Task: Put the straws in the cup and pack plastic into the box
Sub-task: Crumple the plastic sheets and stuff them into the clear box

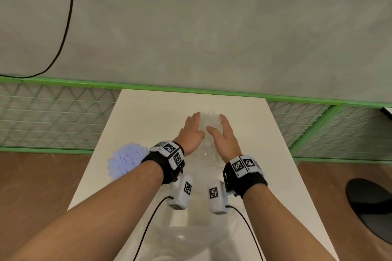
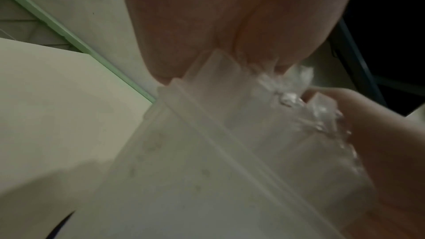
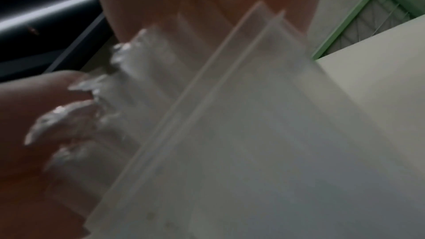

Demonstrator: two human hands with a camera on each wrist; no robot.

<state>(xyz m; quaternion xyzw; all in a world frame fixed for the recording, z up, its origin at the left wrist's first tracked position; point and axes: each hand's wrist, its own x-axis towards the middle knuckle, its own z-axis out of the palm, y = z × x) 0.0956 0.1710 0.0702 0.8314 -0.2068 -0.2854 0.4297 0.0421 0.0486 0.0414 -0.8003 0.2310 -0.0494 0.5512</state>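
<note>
While both forearms reach out over the table (image 1: 282,176), a clear box (image 1: 191,237) sits at the near edge, blurry. Farther out, left hand (image 1: 189,133) and right hand (image 1: 224,136) press flat, fingers straight, on either side of crinkly clear plastic (image 1: 209,122) mid-table. Blue straws (image 1: 125,160) lie just left of the left wrist. Plastic looks light, soft, slippery, springy; best squeezed from both sides, scooped low.
</note>
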